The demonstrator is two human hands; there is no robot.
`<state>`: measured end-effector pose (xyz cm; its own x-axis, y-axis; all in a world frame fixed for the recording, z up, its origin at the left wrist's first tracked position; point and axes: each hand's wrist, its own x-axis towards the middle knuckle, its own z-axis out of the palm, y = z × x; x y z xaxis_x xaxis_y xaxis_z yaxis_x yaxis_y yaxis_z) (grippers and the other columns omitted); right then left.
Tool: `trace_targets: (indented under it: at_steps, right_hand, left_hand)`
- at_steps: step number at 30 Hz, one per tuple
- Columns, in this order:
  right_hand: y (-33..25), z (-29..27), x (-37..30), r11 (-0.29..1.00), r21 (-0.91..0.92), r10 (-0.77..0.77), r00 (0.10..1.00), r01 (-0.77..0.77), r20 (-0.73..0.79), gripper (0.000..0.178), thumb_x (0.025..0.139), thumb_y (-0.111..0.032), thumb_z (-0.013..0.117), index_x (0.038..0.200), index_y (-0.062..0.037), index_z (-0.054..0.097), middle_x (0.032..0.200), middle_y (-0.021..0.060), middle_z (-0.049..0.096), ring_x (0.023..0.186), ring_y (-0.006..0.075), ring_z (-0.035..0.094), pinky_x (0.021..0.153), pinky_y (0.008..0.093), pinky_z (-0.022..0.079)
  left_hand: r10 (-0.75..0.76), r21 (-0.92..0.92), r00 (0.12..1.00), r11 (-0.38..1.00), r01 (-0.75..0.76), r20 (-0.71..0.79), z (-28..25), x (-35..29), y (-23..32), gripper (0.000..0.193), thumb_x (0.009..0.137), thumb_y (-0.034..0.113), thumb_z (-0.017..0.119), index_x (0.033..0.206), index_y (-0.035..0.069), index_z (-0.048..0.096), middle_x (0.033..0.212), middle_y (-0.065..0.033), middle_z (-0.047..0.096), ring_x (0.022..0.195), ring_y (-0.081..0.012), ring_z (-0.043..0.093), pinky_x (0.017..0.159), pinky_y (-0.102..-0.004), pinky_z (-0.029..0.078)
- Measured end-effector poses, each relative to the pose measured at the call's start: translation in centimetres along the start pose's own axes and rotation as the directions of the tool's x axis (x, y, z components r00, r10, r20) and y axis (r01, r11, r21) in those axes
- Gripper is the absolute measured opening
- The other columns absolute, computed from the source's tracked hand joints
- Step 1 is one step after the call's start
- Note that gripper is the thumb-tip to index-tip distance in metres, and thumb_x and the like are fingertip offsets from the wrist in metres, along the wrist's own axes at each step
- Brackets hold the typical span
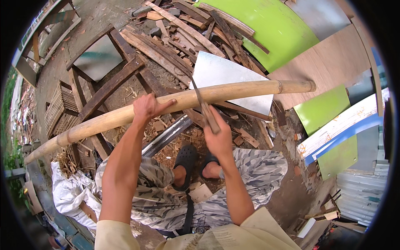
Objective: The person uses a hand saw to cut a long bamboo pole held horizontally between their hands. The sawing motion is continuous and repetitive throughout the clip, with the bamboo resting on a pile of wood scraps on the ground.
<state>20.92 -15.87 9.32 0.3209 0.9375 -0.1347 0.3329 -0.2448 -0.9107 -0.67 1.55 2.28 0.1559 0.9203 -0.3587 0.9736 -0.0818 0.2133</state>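
Note:
A long, pale yellow bamboo pole [237,91] runs across in front of me, rising slightly from lower left to upper right. My left hand [146,107] is closed over the pole left of its middle, thumb stretched along it toward the right. In my right hand [218,133] is a knife [209,118] with a wooden handle. Its narrow dark blade lies across the pole's near side and top, pointing up and to the left. Whether the edge has cut into the bamboo I cannot tell.
Scrap wood [166,50] is heaped beyond the pole, beside a white sheet [227,75] and a green panel [279,33]. A dark wooden frame [110,89] stands under the pole at left, near a slatted crate [62,110]. A white sack [73,193] lies lower left; corrugated metal [360,191] lies right.

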Motion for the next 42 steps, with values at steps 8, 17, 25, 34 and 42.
trace_targets:
  at_steps: [8, 17, 25, 34, 42]
  right_hand:
    - [-1.4, -4.8, -15.2, 0.998, 0.055, 0.031, 0.996, -0.035, 0.083, 0.065, 0.092, 0.003, 0.06, 0.155, -0.0003, 0.047, 0.139, 0.0246, 0.066, 0.123, 0.0291, 0.069, 0.1, 0.0351, 0.053]
    - [-9.3, -9.4, -12.5, 0.981, -0.063, 0.193, 0.961, -0.184, 0.197, 0.062, 0.095, -0.004, 0.062, 0.156, -0.0015, 0.047, 0.11, 0.0236, 0.076, 0.09, 0.0173, 0.075, 0.077, 0.031, 0.057]
    - [-2.3, -7.3, -21.0, 0.994, -0.089, -0.074, 0.997, 0.071, -0.038, 0.06, 0.092, -0.005, 0.067, 0.149, 0.0074, 0.051, 0.116, 0.0251, 0.075, 0.087, 0.0246, 0.078, 0.073, 0.0312, 0.058]
    - [1.7, -5.7, -16.4, 0.984, -0.011, -0.18, 0.978, 0.18, -0.103, 0.058, 0.094, -0.007, 0.064, 0.147, 0.0099, 0.052, 0.108, 0.0238, 0.076, 0.084, 0.0166, 0.073, 0.073, 0.0299, 0.056]
    - [2.6, -4.6, -16.6, 0.992, -0.029, -0.123, 0.991, 0.122, -0.045, 0.057, 0.091, -0.007, 0.065, 0.145, 0.0111, 0.054, 0.113, 0.0278, 0.075, 0.086, 0.0199, 0.076, 0.073, 0.0309, 0.057]
  left_hand:
    - [0.017, 0.001, 0.998, 1.0, -0.017, -0.053, 1.1, -0.2, -1.7, 0.108, 0.067, 0.1, 0.055, 0.077, -0.005, 0.075, 0.072, -0.0206, 0.071, 0.069, -0.0336, 0.073, 0.061, -0.0451, 0.055]
    - [-0.033, 0.027, 0.999, 0.999, 0.033, 0.01, 0.4, 0.1, -1.2, 0.105, 0.069, 0.098, 0.054, 0.077, -0.004, 0.076, 0.074, -0.0205, 0.073, 0.069, -0.0333, 0.073, 0.063, -0.0439, 0.056]
    - [-0.008, 0.035, 0.999, 0.999, 0.009, -0.039, 0.7, 0.3, -0.7, 0.104, 0.069, 0.099, 0.054, 0.081, -0.003, 0.074, 0.079, -0.0207, 0.074, 0.072, -0.0323, 0.073, 0.065, -0.0437, 0.057]
    - [0.091, 0.041, 0.964, 0.996, -0.084, -0.25, 1.4, -2.0, -0.6, 0.099, 0.07, 0.091, 0.064, 0.101, -0.002, 0.072, 0.096, -0.0206, 0.074, 0.09, -0.0328, 0.072, 0.091, -0.0467, 0.051]
    - [0.173, 0.055, 0.873, 0.985, -0.166, -0.457, 3.0, -2.9, -1.1, 0.1, 0.068, 0.09, 0.068, 0.104, -0.003, 0.072, 0.099, -0.02, 0.073, 0.099, -0.0325, 0.07, 0.101, -0.0474, 0.043]
